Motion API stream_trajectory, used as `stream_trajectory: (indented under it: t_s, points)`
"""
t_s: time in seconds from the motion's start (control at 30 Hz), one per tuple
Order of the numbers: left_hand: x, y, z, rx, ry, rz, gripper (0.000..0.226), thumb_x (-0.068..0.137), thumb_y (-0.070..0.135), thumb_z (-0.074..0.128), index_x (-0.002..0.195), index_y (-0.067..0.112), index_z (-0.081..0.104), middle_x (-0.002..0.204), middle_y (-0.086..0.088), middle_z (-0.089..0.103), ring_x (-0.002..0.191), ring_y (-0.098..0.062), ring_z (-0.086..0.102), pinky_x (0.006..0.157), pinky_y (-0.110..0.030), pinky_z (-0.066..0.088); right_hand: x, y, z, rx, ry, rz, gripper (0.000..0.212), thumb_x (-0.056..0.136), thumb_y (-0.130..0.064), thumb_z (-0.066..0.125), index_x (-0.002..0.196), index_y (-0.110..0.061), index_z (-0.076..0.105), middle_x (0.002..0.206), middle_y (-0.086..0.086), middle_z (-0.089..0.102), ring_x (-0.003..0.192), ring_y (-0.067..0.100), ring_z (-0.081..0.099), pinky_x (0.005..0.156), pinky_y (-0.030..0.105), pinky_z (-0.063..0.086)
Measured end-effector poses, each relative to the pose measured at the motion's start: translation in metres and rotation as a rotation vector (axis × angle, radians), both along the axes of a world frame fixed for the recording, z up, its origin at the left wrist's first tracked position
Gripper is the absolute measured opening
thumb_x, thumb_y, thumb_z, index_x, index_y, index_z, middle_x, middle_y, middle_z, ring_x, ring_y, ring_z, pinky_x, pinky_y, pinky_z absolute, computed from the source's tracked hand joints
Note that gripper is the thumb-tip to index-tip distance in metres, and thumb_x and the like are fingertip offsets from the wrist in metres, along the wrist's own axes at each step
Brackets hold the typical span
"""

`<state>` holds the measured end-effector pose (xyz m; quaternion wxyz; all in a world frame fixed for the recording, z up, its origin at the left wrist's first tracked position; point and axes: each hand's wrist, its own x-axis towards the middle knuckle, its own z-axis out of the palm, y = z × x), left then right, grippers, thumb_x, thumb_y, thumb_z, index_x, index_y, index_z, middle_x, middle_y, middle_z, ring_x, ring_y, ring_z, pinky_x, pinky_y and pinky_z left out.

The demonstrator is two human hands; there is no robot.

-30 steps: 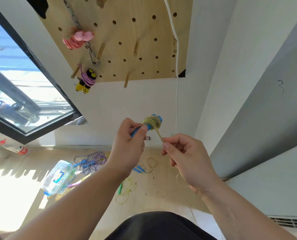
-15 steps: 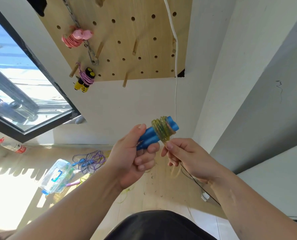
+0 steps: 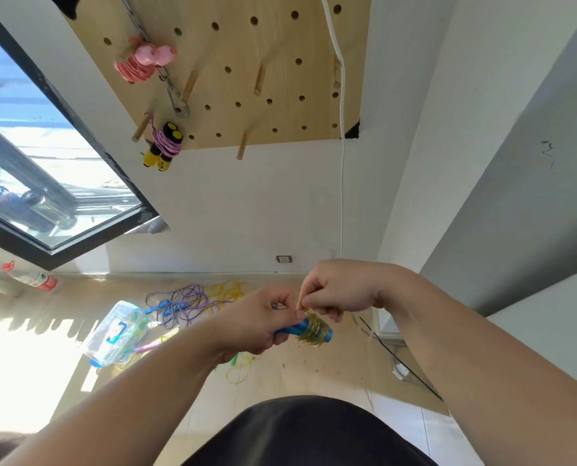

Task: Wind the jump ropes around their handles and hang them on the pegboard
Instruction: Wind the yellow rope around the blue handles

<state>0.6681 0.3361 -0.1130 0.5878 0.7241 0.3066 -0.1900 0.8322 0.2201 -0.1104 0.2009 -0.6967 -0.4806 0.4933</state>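
Closest: my L hand (image 3: 260, 322) is curled round the blue handles (image 3: 292, 330), both held together as one bundle and pointing right. The yellow-green rope (image 3: 314, 329) is coiled thick round their far end. My R hand (image 3: 340, 290) sits just above the coil, fingers curled in, thumb + index pinching the rope right at the top of the windings. Below on the floor are a clear plastic box (image 3: 115, 334), a loose purple rope (image 3: 186, 301) w/ a loose yellow rope (image 3: 230, 290) beside it, and a bottle (image 3: 33, 279) lying near the wall. Up on the wall is the pegboard (image 3: 246, 62), w/ a pink rope bundle (image 3: 142, 60) on a peg near a chain (image 3: 169, 82). A purple-wound rope w/ yellow-black handles (image 3: 164, 142) hangs lower down, at the board's bottom-left corner.
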Motion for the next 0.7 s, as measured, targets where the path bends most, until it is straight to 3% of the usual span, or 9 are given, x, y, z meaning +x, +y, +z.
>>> stream_trajectory:
  t_s: [0.07,0.17,0.3,0.43,0.57,0.7]
  points:
    - [0.001,-0.001,-0.009,0.073,0.048,0.058,0.02,0.103,0.029,0.057,0.089,0.016,0.05,0.063,-0.009,0.05,0.046,-0.015,0.028,0.043,-0.025,0.019,-0.009,0.007,0.0,-0.024,-0.155,0.021,0.025,0.098,-0.017,0.05,0.083,-0.021,0.07,0.07,0.001,0.064,0.056,0.015,0.059,0.062,0.03,0.051]
    - [0.005,-0.002,-0.015,0.148,0.092,0.179,0.025,0.103,0.035,0.055,0.102,0.012,0.049,0.072,-0.013,0.053,0.043,-0.013,0.03,0.043,-0.025,0.023,-0.017,0.012,0.002,0.005,-0.262,-0.038,0.03,0.096,-0.014,0.044,0.099,-0.013,0.074,0.084,0.01,0.07,0.053,0.015,0.055,0.058,0.029,0.046]
    - [0.012,0.001,-0.021,0.127,0.005,0.44,0.024,0.103,0.033,0.053,0.107,0.01,0.046,0.072,-0.013,0.052,0.044,-0.014,0.031,0.044,-0.025,0.022,-0.026,0.009,0.003,0.143,-0.338,-0.189,0.029,0.099,-0.015,0.044,0.097,-0.012,0.073,0.081,0.001,0.064,0.066,0.015,0.05,0.061,0.029,0.039]
    - [0.015,0.008,-0.013,0.005,-0.146,0.628,0.026,0.106,0.035,0.048,0.1,0.01,0.044,0.068,-0.013,0.052,0.045,-0.016,0.027,0.047,-0.027,0.022,-0.037,-0.004,-0.002,0.296,-0.307,-0.365,0.02,0.098,-0.022,0.057,0.098,-0.021,0.076,0.084,-0.004,0.072,0.071,0.009,0.06,0.068,0.03,0.046]
    - [0.019,0.002,0.005,-0.209,-0.281,0.695,0.026,0.106,0.034,0.048,0.094,0.013,0.042,0.062,-0.011,0.051,0.048,-0.016,0.021,0.044,-0.025,0.021,-0.047,-0.02,-0.006,0.489,-0.097,-0.607,0.015,0.096,-0.018,0.066,0.101,-0.027,0.077,0.073,-0.015,0.068,0.063,-0.003,0.059,0.061,0.01,0.041]
    - [0.021,-0.007,0.02,-0.463,-0.385,0.731,0.019,0.105,0.033,0.05,0.1,0.015,0.045,0.064,-0.012,0.049,0.04,-0.013,0.021,0.037,-0.022,0.024,-0.048,-0.034,-0.004,0.58,0.109,-0.76,0.007,0.092,-0.016,0.072,0.089,-0.02,0.076,0.074,-0.005,0.072,0.055,0.0,0.053,0.056,0.011,0.04]
